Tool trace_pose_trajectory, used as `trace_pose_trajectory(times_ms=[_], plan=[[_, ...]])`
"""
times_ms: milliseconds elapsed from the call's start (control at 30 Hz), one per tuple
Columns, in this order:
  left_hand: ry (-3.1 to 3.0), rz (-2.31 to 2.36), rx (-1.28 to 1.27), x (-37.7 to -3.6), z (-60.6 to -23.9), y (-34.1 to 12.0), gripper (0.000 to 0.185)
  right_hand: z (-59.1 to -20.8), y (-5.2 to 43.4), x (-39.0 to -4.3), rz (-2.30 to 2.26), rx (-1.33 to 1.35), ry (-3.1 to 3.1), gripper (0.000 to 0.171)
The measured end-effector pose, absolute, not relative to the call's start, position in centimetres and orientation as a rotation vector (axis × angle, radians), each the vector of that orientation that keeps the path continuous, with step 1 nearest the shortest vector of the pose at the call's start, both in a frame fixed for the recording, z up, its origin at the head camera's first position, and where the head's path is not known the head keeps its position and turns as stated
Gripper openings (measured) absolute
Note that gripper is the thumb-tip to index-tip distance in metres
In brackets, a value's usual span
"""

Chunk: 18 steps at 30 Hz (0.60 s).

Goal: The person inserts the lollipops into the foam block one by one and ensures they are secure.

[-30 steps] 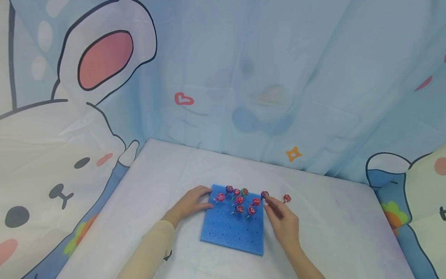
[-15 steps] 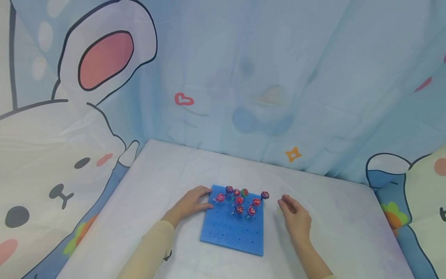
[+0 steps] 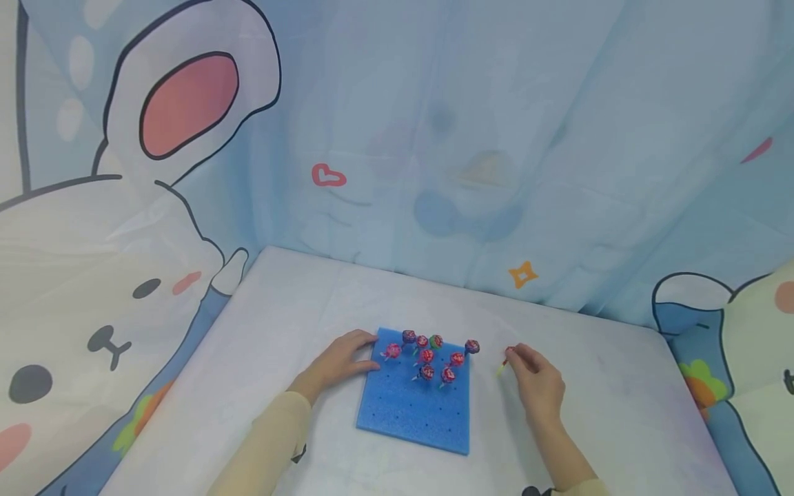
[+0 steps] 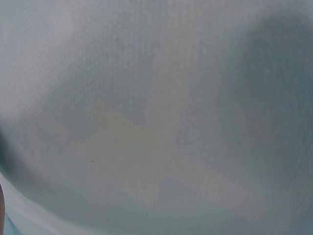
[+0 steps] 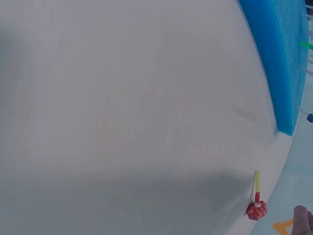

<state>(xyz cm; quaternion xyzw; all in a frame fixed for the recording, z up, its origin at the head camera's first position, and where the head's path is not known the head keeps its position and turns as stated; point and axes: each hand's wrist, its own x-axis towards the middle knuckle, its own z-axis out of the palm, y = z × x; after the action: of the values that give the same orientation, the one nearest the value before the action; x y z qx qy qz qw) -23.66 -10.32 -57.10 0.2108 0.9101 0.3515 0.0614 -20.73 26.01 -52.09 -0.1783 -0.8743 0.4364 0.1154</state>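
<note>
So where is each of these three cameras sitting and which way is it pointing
Head: on the head, looking forward and down at the blue foam board on the white table; both hands and forearms show.
Left wrist: pressed close to blurred pale grey surface; no hand clearly visible.
Right wrist: low over the table, seeing the board's edge, a red-wrapped lollipop with yellow stick, and one fingertip.
Shared: head and right wrist both see that board and lollipop.

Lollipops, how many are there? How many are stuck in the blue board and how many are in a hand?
Lollipops standing in the blue foam board: 8, for example one at the far right corner.
Lollipops with a yellow stick, pinched by the right hand: 1.
Lollipops in the left hand, which rests on the board's edge: 0.
Total: 9 lollipops.
</note>
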Motion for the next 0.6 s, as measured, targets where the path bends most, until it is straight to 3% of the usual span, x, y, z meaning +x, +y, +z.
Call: trace_pose_trajectory(times_ms=[400,600], plan=[[2.754,1.064,0.639,-23.6,-56.8,-10.3,0.063,-53.4,27.7,-21.8,1.258,-0.601,-2.557,0.051],[2.755,1.053,0.628,-23.6,-56.9,-10.3,0.064,-56.7,29.9,-23.5,1.201,-0.628,-2.594,0.063]])
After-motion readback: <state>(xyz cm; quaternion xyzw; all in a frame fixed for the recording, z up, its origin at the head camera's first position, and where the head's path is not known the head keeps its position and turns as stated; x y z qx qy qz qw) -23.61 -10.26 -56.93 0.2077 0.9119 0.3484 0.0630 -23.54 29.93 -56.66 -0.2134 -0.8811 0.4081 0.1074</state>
